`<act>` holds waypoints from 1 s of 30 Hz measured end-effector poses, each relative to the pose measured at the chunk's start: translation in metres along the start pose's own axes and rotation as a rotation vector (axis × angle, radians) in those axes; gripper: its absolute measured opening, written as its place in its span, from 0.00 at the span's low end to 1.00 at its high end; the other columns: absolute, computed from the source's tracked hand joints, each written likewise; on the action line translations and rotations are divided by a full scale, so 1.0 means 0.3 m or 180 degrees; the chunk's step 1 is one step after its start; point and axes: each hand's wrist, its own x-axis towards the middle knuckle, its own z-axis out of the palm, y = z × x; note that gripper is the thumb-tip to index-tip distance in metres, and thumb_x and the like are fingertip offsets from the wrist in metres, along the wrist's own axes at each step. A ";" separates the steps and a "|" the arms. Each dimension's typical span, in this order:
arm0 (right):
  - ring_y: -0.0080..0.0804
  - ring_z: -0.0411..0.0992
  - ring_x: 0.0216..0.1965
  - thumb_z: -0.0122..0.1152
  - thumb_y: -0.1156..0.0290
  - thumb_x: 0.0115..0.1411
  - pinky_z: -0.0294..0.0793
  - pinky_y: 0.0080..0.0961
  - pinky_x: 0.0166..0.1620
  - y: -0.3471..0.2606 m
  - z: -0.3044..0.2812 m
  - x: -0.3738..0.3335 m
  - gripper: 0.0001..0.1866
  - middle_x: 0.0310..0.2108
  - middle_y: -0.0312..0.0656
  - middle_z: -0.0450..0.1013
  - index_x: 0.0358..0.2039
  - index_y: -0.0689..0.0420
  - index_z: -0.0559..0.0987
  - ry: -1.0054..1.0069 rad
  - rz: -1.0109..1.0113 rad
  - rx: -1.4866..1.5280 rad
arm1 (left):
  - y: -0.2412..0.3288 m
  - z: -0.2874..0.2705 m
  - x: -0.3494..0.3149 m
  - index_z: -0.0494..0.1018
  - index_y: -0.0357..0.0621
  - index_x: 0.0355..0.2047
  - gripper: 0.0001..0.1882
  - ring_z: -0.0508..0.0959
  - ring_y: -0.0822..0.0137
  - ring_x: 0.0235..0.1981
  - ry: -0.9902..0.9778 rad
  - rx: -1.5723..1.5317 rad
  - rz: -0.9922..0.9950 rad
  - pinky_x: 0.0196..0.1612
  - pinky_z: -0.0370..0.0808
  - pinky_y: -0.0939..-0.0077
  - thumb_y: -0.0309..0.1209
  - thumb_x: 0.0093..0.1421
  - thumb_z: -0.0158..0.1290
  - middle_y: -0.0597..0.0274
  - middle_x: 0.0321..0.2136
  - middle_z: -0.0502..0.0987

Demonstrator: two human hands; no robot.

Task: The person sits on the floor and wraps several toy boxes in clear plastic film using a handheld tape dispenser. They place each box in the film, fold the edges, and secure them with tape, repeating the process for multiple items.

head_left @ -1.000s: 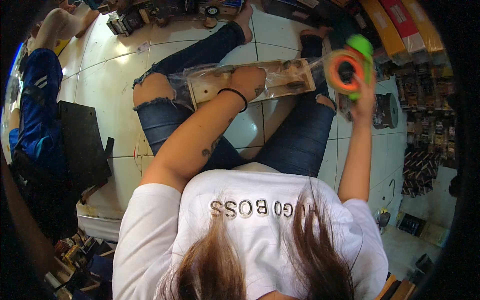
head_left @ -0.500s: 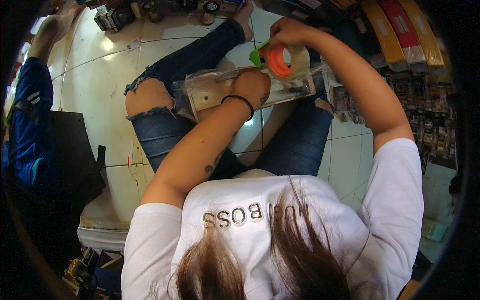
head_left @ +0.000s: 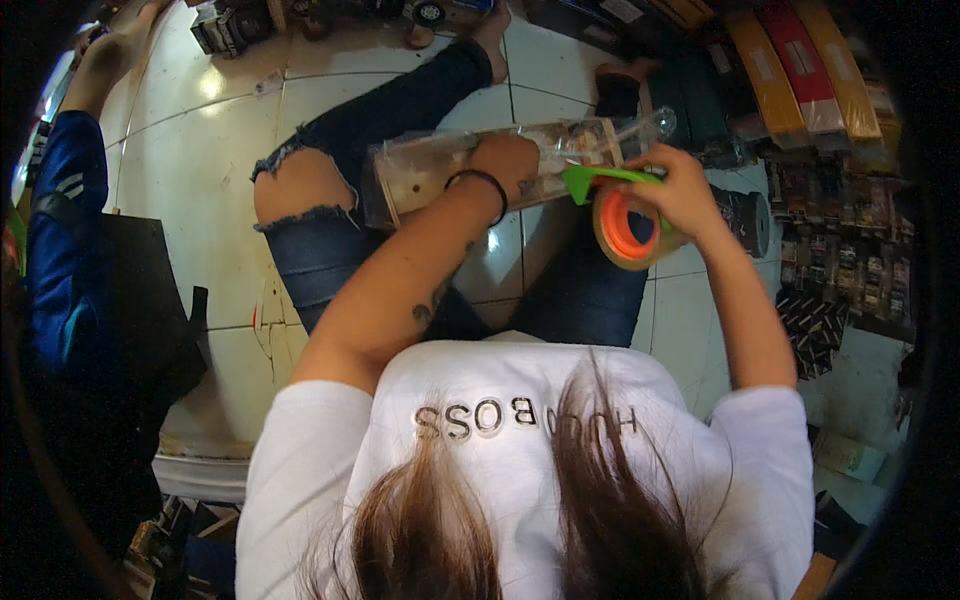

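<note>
Across my knees lies a long, shallow wooden box [head_left: 408, 190] wrapped in clear plastic film [head_left: 375, 185]. My left hand [head_left: 505, 165] is closed over its middle, with the fingers curled out of sight against the box. A green tape dispenser [head_left: 585, 181] is gripped in my right hand [head_left: 678, 190], just off the box's right end. The dispenser carries a wide roll of clear tape [head_left: 603, 232] on an orange core [head_left: 628, 225]. Loose plastic sticks out past the box's right end near my right hand.
Packaged boxes in yellow and red [head_left: 800, 60] stand at the far right, above racks of small packaged items [head_left: 850, 250]. Toy vehicles and boxes [head_left: 235, 28] line the far edge of the tiled floor [head_left: 200, 150]. At left are a black panel [head_left: 145, 300] and another person's blue-clothed leg [head_left: 65, 220].
My right hand has brought the tape dispenser right and toward me, from above the box to beside its right end. My left hand stays on the box, which has shifted slightly.
</note>
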 end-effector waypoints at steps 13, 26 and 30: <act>0.38 0.76 0.33 0.49 0.66 0.57 0.79 0.32 0.40 0.265 0.147 0.161 0.19 0.36 0.51 0.76 0.42 0.69 0.74 -0.1250 0.0315 0.5868 | 0.013 -0.014 -0.012 0.74 0.35 0.34 0.10 0.79 0.47 0.37 0.0109 0.0253 -0.0132 0.39 0.76 0.57 0.25 0.54 0.47 0.42 0.32 0.78; 0.41 0.76 0.33 0.49 0.67 0.54 0.79 0.33 0.40 0.235 0.274 -0.042 0.20 0.36 0.52 0.75 0.42 0.70 0.73 -0.0177 0.0307 0.6969 | 0.046 -0.024 -0.007 0.75 0.36 0.35 0.11 0.80 0.49 0.35 -0.0096 0.0458 -0.0364 0.39 0.77 0.59 0.29 0.56 0.48 0.44 0.32 0.79; 0.35 0.74 0.40 0.58 0.72 0.53 0.73 0.26 0.46 0.211 0.212 0.116 0.22 0.42 0.45 0.73 0.49 0.60 0.73 0.1044 -0.0113 0.3692 | 0.057 -0.037 -0.010 0.76 0.36 0.33 0.11 0.80 0.49 0.35 -0.0198 0.0450 -0.0447 0.40 0.77 0.60 0.29 0.55 0.48 0.43 0.31 0.79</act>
